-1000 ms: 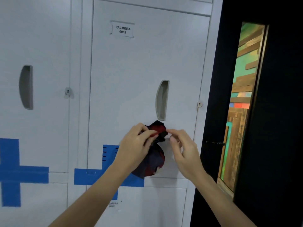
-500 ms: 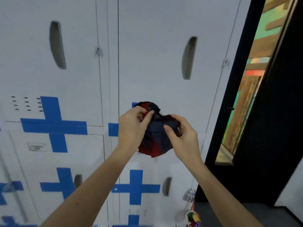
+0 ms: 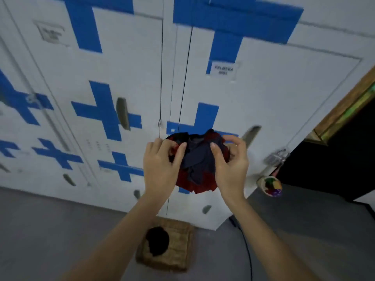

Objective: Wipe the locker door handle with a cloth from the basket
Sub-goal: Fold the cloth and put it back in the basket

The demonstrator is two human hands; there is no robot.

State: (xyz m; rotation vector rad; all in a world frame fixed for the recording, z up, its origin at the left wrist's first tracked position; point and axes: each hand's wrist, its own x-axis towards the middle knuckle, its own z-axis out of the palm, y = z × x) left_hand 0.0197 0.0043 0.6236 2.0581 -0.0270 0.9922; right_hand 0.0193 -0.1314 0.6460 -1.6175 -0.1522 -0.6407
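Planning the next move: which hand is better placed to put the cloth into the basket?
Probably the left hand: it and the right hand grip the cloth, but the basket lies beneath the left forearm.

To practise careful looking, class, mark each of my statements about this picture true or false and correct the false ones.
1. The left hand and the right hand both grip the crumpled navy-and-red cloth. True.
2. A black bundle lies in the square woven straw basket. True.
3. That basket hangs from a locker handle. False: it stands on the grey floor, below the hands.
4. The white locker doors bear red crosses. False: the taped crosses are blue.
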